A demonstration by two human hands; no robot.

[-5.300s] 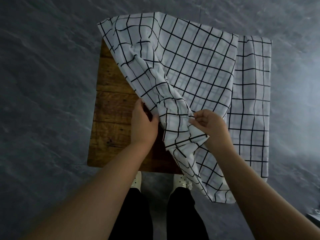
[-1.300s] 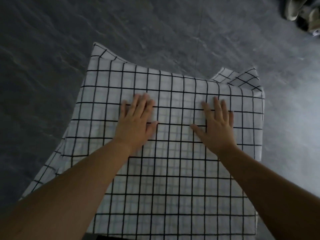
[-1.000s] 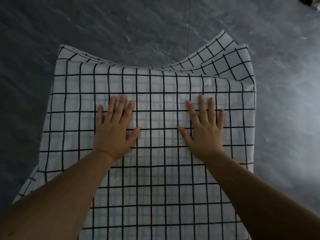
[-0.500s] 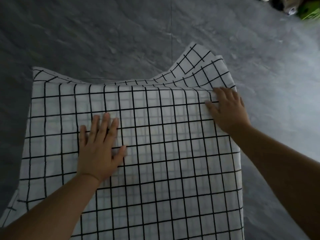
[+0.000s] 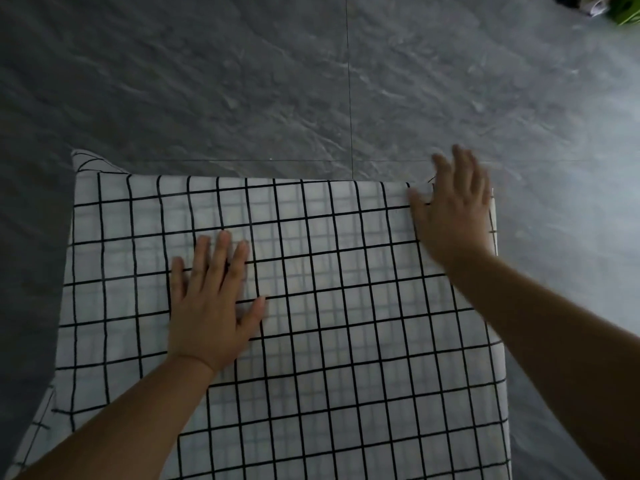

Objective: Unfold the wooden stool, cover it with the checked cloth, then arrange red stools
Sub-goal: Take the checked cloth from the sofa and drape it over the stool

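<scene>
Palms down, both spread flat: left hand [image 5: 211,306] pins the checked cloth [image 5: 346,358] mid-top, right hand [image 5: 453,209], blurred, presses its far right corner. Stool hidden beneath. Best judged: sweep outward from centre, keeping the overhang even above grey floor [image 5: 277,81].

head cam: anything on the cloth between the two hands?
Nothing: in the head view only bare, flat checked cloth runs between the left hand, palm down mid-cloth, and the right hand at the far right corner.
</scene>
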